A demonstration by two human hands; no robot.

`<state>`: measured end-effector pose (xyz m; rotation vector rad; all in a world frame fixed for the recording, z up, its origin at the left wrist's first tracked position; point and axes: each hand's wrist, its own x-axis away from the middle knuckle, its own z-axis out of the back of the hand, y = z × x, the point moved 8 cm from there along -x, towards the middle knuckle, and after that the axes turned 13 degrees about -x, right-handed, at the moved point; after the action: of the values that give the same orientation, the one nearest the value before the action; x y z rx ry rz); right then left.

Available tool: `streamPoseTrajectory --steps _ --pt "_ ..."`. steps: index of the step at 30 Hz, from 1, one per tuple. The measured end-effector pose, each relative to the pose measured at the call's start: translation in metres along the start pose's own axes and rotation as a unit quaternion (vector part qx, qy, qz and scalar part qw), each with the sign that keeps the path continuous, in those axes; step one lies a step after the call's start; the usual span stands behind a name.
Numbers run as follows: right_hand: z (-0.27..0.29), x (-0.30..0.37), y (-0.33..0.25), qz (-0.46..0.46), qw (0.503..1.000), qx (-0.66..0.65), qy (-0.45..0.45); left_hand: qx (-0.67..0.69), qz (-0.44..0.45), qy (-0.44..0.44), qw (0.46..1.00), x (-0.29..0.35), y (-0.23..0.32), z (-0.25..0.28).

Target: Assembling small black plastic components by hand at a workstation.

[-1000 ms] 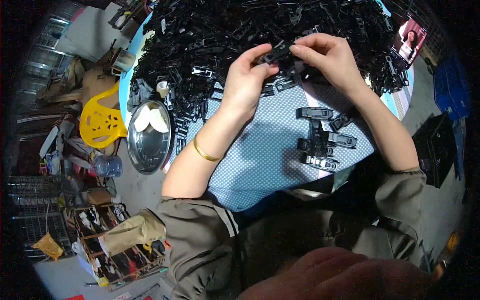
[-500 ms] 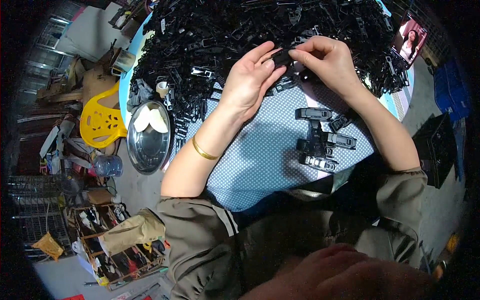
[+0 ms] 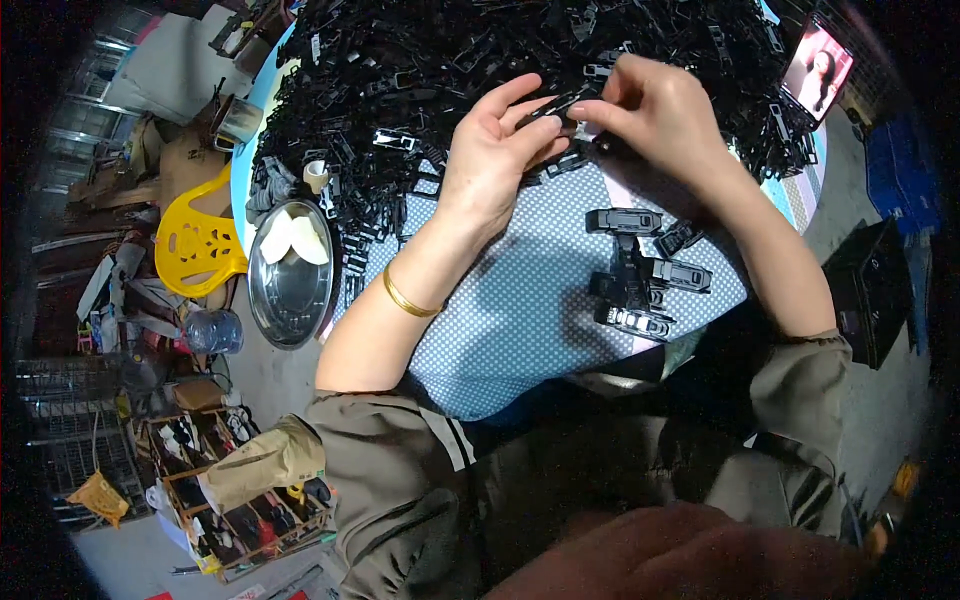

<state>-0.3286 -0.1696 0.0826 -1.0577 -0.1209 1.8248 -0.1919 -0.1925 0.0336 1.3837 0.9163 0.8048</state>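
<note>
In the head view, the left hand (image 3: 488, 150) and right hand (image 3: 668, 115) both pinch a small black part (image 3: 566, 104) at upper centre, seemingly so each steadies it for the other. Heaped pieces (image 3: 450, 60) crowd the worktop (image 3: 240, 185) toward the frame's top, presumably for easy reach; the cluttered room shows a yellow chair (image 3: 200, 275) at left
</note>
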Motion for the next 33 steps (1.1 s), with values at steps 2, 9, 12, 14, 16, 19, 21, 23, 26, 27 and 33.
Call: streamPoseTrajectory --steps 2,9,12,14,16,19,21,23,26,27,33 --pt "-0.002 -0.008 0.027 -0.073 0.981 -0.166 -0.063 0.033 0.013 0.005 0.999 0.001 0.001 -0.001" --pt "-0.013 0.004 0.002 0.114 0.957 -0.090 -0.253 0.000 0.001 0.052 0.999 -0.003 0.004 0.019" --pt "-0.025 0.014 0.002 0.073 0.966 0.003 -0.249 -0.031 0.015 0.060 0.998 -0.002 0.001 0.018" --pt "-0.023 0.012 0.001 0.087 0.966 -0.011 -0.243 -0.045 0.046 0.039 0.997 -0.001 -0.003 0.017" --pt "-0.022 0.010 0.001 0.102 0.966 -0.025 -0.236 -0.055 0.045 0.040 0.997 -0.002 -0.006 0.022" --pt "-0.017 0.001 0.010 0.093 0.971 -0.058 -0.213 -0.066 0.049 0.043 0.996 -0.003 -0.007 0.025" --pt "-0.011 -0.003 0.017 0.009 0.979 -0.118 -0.163 -0.066 0.055 0.048 0.995 -0.004 -0.009 0.023" --pt "-0.002 -0.005 0.032 -0.088 0.971 -0.209 -0.080 -0.013 0.075 0.057 0.995 -0.003 -0.009 0.017" --pt "0.006 -0.006 0.021 -0.043 0.953 -0.298 0.019 0.014 0.079 0.033 0.996 0.000 -0.012 0.012" --pt "0.005 -0.007 0.016 -0.041 0.953 -0.300 0.017 0.022 0.076 0.019 0.997 0.001 -0.013 0.011" --pt "-0.007 0.001 -0.003 0.007 0.938 -0.343 -0.045 0.086 0.065 -0.035 0.994 0.004 -0.012 -0.007"
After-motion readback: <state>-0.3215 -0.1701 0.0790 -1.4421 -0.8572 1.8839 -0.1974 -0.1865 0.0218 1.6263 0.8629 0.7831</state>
